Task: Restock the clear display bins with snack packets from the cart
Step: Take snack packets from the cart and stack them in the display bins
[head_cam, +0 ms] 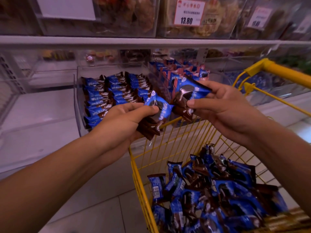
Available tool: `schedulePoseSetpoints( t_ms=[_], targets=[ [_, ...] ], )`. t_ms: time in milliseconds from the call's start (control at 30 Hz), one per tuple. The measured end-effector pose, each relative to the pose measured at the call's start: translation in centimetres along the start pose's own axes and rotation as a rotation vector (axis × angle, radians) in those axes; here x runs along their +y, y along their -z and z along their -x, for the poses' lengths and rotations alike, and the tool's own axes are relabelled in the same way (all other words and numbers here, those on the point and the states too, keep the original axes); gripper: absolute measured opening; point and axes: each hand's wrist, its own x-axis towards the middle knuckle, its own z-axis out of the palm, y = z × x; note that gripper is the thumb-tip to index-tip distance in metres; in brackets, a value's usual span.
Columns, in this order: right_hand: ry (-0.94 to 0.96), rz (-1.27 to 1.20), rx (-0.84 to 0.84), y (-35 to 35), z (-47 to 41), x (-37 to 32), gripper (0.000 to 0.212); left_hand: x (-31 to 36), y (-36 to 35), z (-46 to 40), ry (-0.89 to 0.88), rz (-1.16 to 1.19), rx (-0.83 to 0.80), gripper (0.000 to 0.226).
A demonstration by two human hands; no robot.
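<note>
My left hand [127, 120] grips a small stack of blue-and-brown snack packets [157, 106], held above the cart's front edge. My right hand [223, 105] pinches another few of the same packets [188, 96] between thumb and fingers, close to the right of the left hand. Behind them a clear display bin [77, 91] holds neat rows of the same packets [114, 93]. A second clear bin [183, 71] to its right holds blue-and-pink packets. The yellow wire cart [168, 148] below holds a loose pile of blue packets [218, 190].
The cart's yellow handle [286, 71] crosses the upper right. A white shelf edge [151, 42] runs above the bins, with upper bins of snacks and a price tag reading 13.80 [189, 12]. To the left stand clear bins [42, 78]. White floor tiles [101, 207] lie below.
</note>
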Motion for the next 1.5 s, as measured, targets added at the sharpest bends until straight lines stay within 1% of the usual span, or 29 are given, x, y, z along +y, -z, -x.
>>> schedulePoseSetpoints(
  t_ms=[67, 133, 200, 233, 300, 367, 400, 467, 533, 600, 667, 733, 800, 867, 933, 967, 1000, 1033, 1067, 1100, 1133, 1167, 1200, 1267, 1300, 1333, 1367, 1467, 1500],
  targets=[
    [-0.027, 0.022, -0.047, -0.2, 0.3, 0.1, 0.048, -0.1, 0.2, 0.1, -0.007, 0.003, -0.042, 0.022],
    [-0.044, 0.004, -0.013, -0.4, 0.2, 0.0, 0.045, -0.3, 0.0, 0.2, -0.021, 0.021, -0.050, 0.015],
    [-0.053, -0.099, 0.035, -0.2, -0.1, -0.3, 0.037, -0.4, -0.2, 0.2, -0.045, 0.034, 0.022, 0.020],
    [-0.071, -0.166, 0.029, -0.1, -0.1, -0.5, 0.034, -0.3, -0.3, 0.3, -0.055, 0.035, 0.071, 0.022],
    [-0.135, -0.240, -0.070, -0.5, 0.2, -0.4, 0.032, -0.2, -0.6, 0.5, -0.087, 0.025, 0.131, 0.022],
    [-0.195, -0.234, -0.151, -1.9, 0.7, 0.4, 0.039, -0.1, -0.8, 0.6, -0.119, 0.004, 0.141, 0.025],
    [-0.202, -0.228, -0.157, -2.8, 0.9, 0.8, 0.046, 0.0, -0.9, 0.8, -0.127, 0.000, 0.139, 0.027],
    [-0.175, -0.216, -0.127, -4.6, 1.1, 1.3, 0.055, 0.2, -0.8, 1.1, -0.130, 0.023, 0.149, 0.028],
    [-0.132, -0.173, -0.091, -6.3, 1.2, 1.2, 0.058, 0.5, 0.0, 1.5, -0.140, 0.057, 0.181, 0.028],
    [-0.111, -0.131, -0.100, -7.8, 1.1, 0.9, 0.060, 0.7, 1.1, 2.2, -0.163, 0.037, 0.205, 0.033],
    [-0.137, -0.115, -0.189, -9.5, 1.1, 0.6, 0.059, 1.1, 2.0, 3.2, -0.183, 0.046, 0.218, 0.038],
    [-0.178, -0.116, -0.310, -11.4, 0.7, 0.3, 0.058, 1.8, 3.1, 4.3, -0.238, 0.037, 0.257, 0.035],
    [-0.195, -0.122, -0.389, -13.6, 0.0, -0.1, 0.058, 2.8, 4.7, 5.3, -0.369, -0.097, 0.317, 0.029],
    [-0.184, -0.103, -0.416, -16.3, -1.2, -0.4, 0.057, 4.3, 7.2, 5.9, -0.481, -0.266, 0.358, 0.026],
    [-0.196, -0.055, -0.444, -19.2, -2.7, -0.6, 0.053, 6.2, 10.5, 6.4, -0.509, -0.430, 0.347, 0.027],
    [-0.214, -0.027, -0.470, -20.6, -3.5, -0.6, 0.050, 6.9, 12.5, 6.7, -0.525, -0.545, 0.352, 0.026],
    [-0.237, 0.000, -0.507, -22.1, -4.4, -0.6, 0.046, 7.7, 14.7, 7.0, -0.547, -0.710, 0.401, 0.025],
    [-0.255, 0.027, -0.552, -23.5, -5.4, -0.6, 0.042, 8.2, 17.2, 7.4, -0.575, -0.917, 0.489, 0.024],
    [-0.260, 0.066, -0.586, -25.0, -6.4, -0.6, 0.036, 8.7, 19.6, 7.9, -0.592, -1.121, 0.567, 0.021],
    [-0.240, 0.124, -0.610, -26.4, -7.4, -0.5, 0.025, 9.1, 21.7, 8.6, -0.586, -1.286, 0.593, 0.018],
    [-0.201, 0.197, -0.623, -28.0, -8.4, -0.3, 0.011, 9.4, 23.4, 9.3, -0.563, -1.411, 0.566, 0.015],
    [-0.148, 0.296, -0.633, -29.5, -9.4, 0.1, 0.007, 9.5, 24.6, 9.9, -0.537, -1.502, 0.511, 0.014],
    [-0.085, 0.441, -0.644, -31.1, -10.3, 0.6, 0.007, 9.5, 25.6, 10.4, -0.507, -1.577, 0.450, 0.012],
    [0.098, 0.867, -0.674, -34.3, -12.2, 2.1, 0.027, 9.7, 26.8, 11.4, -0.465, -1.676, 0.361, 0.014],
    [0.187, 1.059, -0.711, -35.9, -13.1, 2.9, 0.037, 9.9, 27.5, 11.9, -0.450, -1.679, 0.348, 0.018],
    [0.244, 1.194, -0.745, -37.5, -13.9, 3.7, 0.043, 10.2, 28.3, 12.5, -0.434, -1.646, 0.350, 0.020],
    [0.261, 1.275, -0.775, -39.0, -14.7, 4.5, 0.049, 10.3, 29.0, 13.1, -0.426, -1.589, 0.354, 0.021],
    [0.284, 1.349, -0.826, -42.7, -16.9, 7.5, 0.058, 9.8, 31.2, 14.5, -0.456, -1.458, 0.375, 0.013],
    [0.303, 1.367, -0.852, -43.5, -17.4, 8.4, 0.058, 9.5, 31.5, 14.8, -0.474, -1.404, 0.393, 0.016]
  ],
)
